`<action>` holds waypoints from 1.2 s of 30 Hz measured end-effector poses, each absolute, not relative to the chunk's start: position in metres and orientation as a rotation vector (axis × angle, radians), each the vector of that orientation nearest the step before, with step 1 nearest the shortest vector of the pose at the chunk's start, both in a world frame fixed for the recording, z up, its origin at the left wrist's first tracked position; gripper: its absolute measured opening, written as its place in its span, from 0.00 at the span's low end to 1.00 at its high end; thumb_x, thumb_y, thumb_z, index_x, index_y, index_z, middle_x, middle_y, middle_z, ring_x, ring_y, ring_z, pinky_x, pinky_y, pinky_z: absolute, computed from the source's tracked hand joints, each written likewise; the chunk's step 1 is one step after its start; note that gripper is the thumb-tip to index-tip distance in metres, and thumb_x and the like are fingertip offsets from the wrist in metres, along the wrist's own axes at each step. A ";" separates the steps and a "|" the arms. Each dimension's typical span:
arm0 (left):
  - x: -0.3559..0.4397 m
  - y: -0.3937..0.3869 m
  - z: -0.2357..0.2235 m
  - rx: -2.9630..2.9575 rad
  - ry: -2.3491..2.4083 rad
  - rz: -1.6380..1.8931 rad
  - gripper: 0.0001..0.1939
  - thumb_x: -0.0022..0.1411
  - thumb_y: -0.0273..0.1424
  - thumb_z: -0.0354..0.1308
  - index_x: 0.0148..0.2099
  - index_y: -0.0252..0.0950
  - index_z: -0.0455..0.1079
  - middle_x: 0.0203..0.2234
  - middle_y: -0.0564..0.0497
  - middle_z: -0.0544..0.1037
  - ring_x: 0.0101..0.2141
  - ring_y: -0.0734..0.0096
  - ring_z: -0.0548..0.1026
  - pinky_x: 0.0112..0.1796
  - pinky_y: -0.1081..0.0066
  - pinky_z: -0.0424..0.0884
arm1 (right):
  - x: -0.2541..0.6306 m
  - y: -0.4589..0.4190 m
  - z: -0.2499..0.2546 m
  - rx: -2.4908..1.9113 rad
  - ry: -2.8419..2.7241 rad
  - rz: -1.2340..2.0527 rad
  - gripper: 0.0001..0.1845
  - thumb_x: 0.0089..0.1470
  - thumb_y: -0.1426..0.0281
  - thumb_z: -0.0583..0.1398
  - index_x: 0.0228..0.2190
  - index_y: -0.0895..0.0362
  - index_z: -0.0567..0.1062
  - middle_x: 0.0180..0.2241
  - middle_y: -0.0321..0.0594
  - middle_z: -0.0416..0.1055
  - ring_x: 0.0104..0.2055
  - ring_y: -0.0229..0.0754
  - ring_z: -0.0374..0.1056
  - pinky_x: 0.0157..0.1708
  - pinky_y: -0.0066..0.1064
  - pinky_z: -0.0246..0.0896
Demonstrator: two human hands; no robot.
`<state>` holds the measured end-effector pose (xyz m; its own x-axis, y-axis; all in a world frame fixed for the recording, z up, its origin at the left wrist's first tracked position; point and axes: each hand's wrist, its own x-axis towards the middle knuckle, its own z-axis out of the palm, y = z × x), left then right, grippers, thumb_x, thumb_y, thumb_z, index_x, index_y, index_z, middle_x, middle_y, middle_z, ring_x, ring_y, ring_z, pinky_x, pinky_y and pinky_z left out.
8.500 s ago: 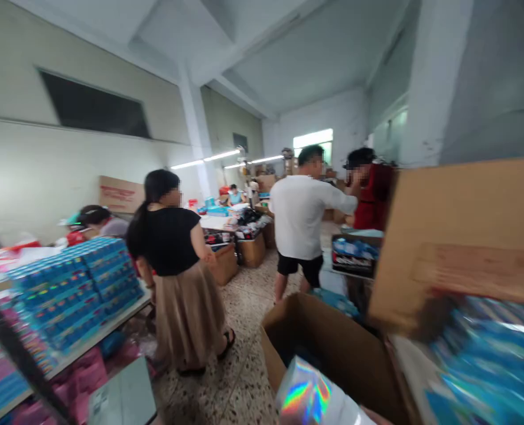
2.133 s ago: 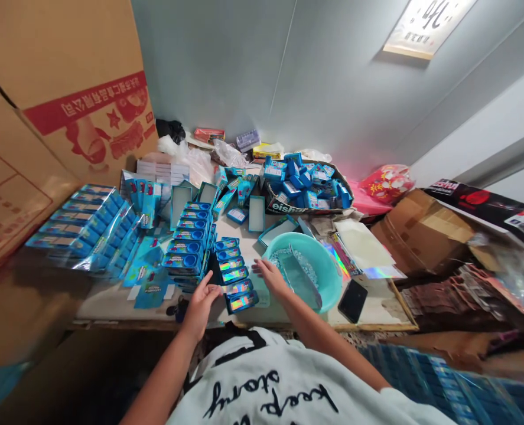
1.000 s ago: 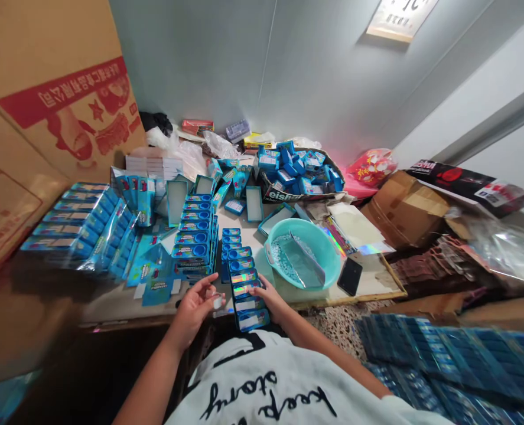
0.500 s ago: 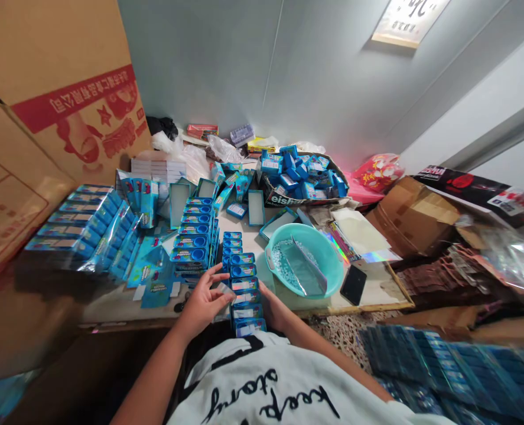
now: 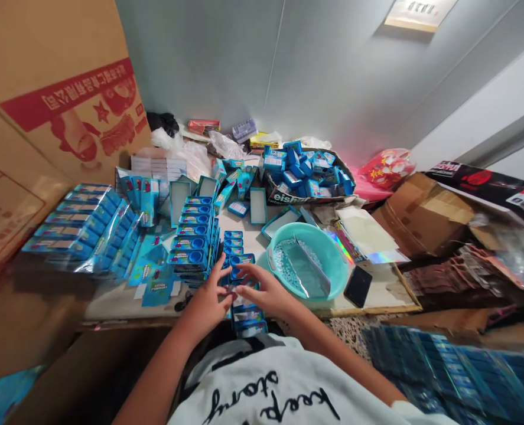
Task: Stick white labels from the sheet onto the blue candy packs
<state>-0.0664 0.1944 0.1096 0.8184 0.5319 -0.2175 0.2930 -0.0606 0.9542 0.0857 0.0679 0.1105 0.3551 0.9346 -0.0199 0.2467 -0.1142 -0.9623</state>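
Note:
My left hand (image 5: 206, 298) is above the left side of a row of small blue boxes (image 5: 249, 316), finger and thumb closed on a small pale, partly see-through piece (image 5: 230, 289). From the right my right hand (image 5: 268, 292) meets it over the row, its thumb and fingertips at the same piece. Most of this piece is hidden by the fingers. The boxes in the row have round blue wells, and pale strips lie across the nearer ones. Left of the hands stands a taller stack of similar blue boxes (image 5: 191, 243).
A turquoise basin (image 5: 268, 260) holding small white pieces and a clear sheet stands right of the hands, beside a black phone (image 5: 358, 286). Behind is a carton (image 5: 283, 198) heaped with blue boxes. Wrapped blue packs (image 5: 73, 227) sit at left; a brown carton (image 5: 421, 215) is at right.
My right hand has left the side of the box row and come up and left to my left hand. The pale piece stays in my left fingers. The view has shifted slightly.

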 end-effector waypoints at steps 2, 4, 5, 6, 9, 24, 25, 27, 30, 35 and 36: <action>-0.065 0.198 0.117 1.705 0.641 0.185 0.48 0.55 0.27 0.63 0.72 0.50 0.45 0.64 0.37 0.67 0.38 0.62 0.82 0.42 0.63 0.76 | 0.086 0.082 0.127 -1.621 -1.200 0.974 0.20 0.55 0.61 0.65 0.50 0.52 0.76 0.36 0.37 0.76 0.34 0.40 0.68 0.34 0.30 0.61; -0.063 0.201 0.120 1.720 0.636 0.161 0.49 0.55 0.26 0.63 0.73 0.49 0.44 0.64 0.36 0.66 0.38 0.63 0.82 0.43 0.64 0.76 | 0.087 0.094 0.133 -1.653 -1.289 1.002 0.12 0.54 0.68 0.65 0.42 0.54 0.81 0.30 0.35 0.76 0.30 0.38 0.66 0.31 0.28 0.58; -0.063 0.203 0.120 1.702 0.638 0.157 0.50 0.55 0.26 0.63 0.73 0.49 0.42 0.65 0.36 0.65 0.38 0.63 0.82 0.43 0.64 0.76 | 0.087 0.099 0.133 -1.665 -1.300 0.993 0.10 0.53 0.71 0.64 0.38 0.54 0.82 0.29 0.35 0.76 0.29 0.37 0.67 0.30 0.28 0.58; -0.062 0.203 0.119 1.661 0.646 0.161 0.52 0.54 0.27 0.65 0.74 0.49 0.41 0.65 0.35 0.64 0.38 0.63 0.82 0.42 0.64 0.76 | 0.086 0.102 0.132 -1.673 -1.288 0.978 0.09 0.53 0.73 0.63 0.35 0.54 0.83 0.29 0.36 0.77 0.30 0.38 0.68 0.31 0.28 0.59; -0.061 0.204 0.110 1.443 0.705 0.220 0.59 0.49 0.30 0.70 0.74 0.49 0.38 0.66 0.34 0.62 0.37 0.66 0.81 0.40 0.65 0.76 | 0.084 0.108 0.127 -1.656 -1.100 0.852 0.07 0.52 0.71 0.63 0.31 0.55 0.83 0.30 0.38 0.79 0.31 0.40 0.70 0.32 0.30 0.62; -0.058 0.192 0.094 0.970 0.752 0.256 0.31 0.50 0.46 0.70 0.53 0.39 0.70 0.42 0.49 0.77 0.38 0.68 0.78 0.45 0.63 0.75 | 0.072 0.097 0.090 -1.549 -0.277 0.643 0.13 0.41 0.61 0.71 0.24 0.57 0.77 0.24 0.36 0.74 0.27 0.39 0.67 0.31 0.32 0.61; -0.056 0.192 0.091 0.977 0.765 0.257 0.30 0.48 0.47 0.71 0.50 0.37 0.72 0.40 0.49 0.77 0.36 0.68 0.77 0.44 0.63 0.76 | 0.072 0.096 0.089 -1.571 -0.280 0.640 0.13 0.41 0.61 0.71 0.24 0.57 0.77 0.24 0.36 0.74 0.27 0.39 0.67 0.31 0.32 0.61; -0.053 0.192 0.083 1.007 0.802 0.268 0.26 0.47 0.49 0.71 0.40 0.34 0.74 0.32 0.51 0.77 0.33 0.70 0.76 0.43 0.64 0.76 | 0.072 0.095 0.086 -1.591 -0.284 0.651 0.13 0.42 0.61 0.71 0.24 0.57 0.77 0.24 0.36 0.74 0.28 0.40 0.67 0.32 0.33 0.61; -0.048 0.194 0.066 1.059 0.868 0.302 0.26 0.48 0.53 0.68 0.35 0.34 0.73 0.26 0.53 0.75 0.30 0.70 0.75 0.41 0.64 0.75 | 0.074 0.093 0.082 -1.580 -0.290 0.697 0.13 0.42 0.60 0.70 0.24 0.56 0.78 0.26 0.38 0.75 0.32 0.43 0.70 0.37 0.35 0.64; -0.040 0.195 0.048 1.298 0.960 0.367 0.24 0.54 0.52 0.62 0.35 0.34 0.75 0.27 0.50 0.77 0.32 0.65 0.75 0.41 0.65 0.71 | 0.079 0.089 0.069 -1.805 -0.309 0.452 0.11 0.41 0.60 0.70 0.23 0.54 0.81 0.46 0.45 0.70 0.55 0.52 0.65 0.59 0.41 0.55; -0.038 0.195 0.047 1.355 0.985 0.387 0.22 0.56 0.51 0.60 0.35 0.35 0.75 0.28 0.49 0.78 0.33 0.64 0.75 0.41 0.65 0.70 | 0.079 0.089 0.065 -1.843 -0.297 0.418 0.11 0.41 0.59 0.70 0.23 0.54 0.81 0.47 0.45 0.67 0.56 0.52 0.63 0.60 0.41 0.54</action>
